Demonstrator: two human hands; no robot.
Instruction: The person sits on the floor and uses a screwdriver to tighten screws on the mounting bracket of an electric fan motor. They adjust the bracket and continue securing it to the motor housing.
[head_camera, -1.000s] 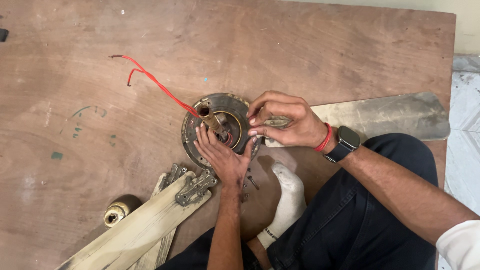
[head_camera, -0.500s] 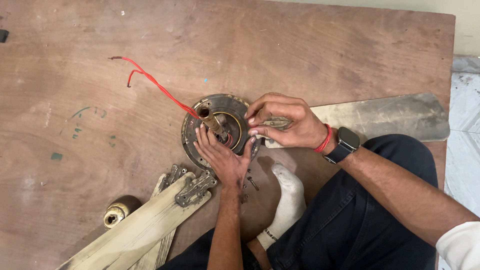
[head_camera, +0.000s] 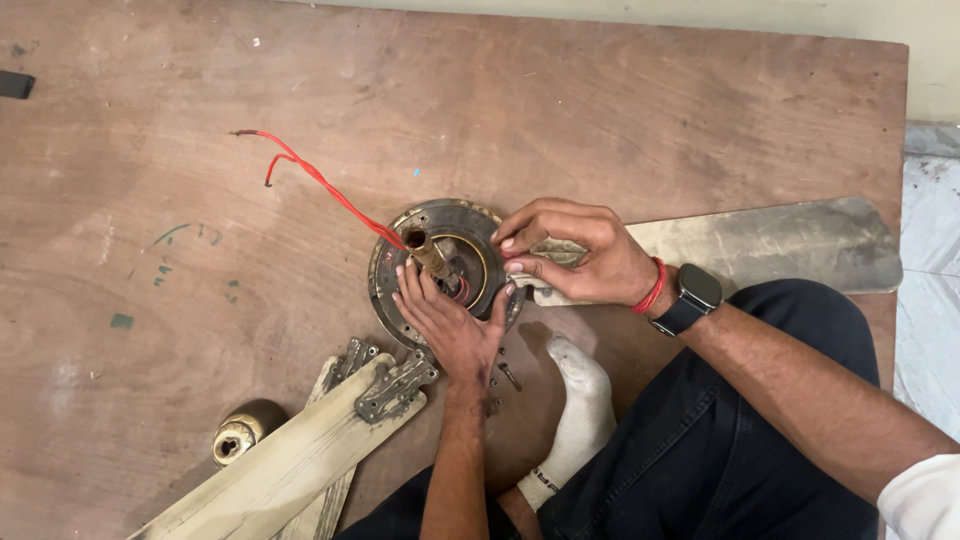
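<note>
A round, dirty ceiling-fan motor (head_camera: 432, 232) lies flat on the wooden board, with a brass shaft (head_camera: 425, 252) sticking up from its centre and red wires (head_camera: 320, 182) running off to the upper left. My left hand (head_camera: 450, 322) rests on the motor's near rim, fingers spread over its inner part. My right hand (head_camera: 570, 255) pinches at the motor's right edge, where a pale fan blade (head_camera: 760, 245) joins it. What the right fingertips pinch is hidden.
Two loose cream fan blades (head_camera: 290, 460) with metal brackets (head_camera: 395, 385) lie at the lower left beside a small brass cup (head_camera: 238, 437). A few screws (head_camera: 508, 376) lie near my white-socked foot (head_camera: 575, 410). The wooden board (head_camera: 620, 110) ends at a tiled floor on the right.
Both hands stay on the motor; my left fingers have shifted slightly over the inner part. Nothing else has moved.
</note>
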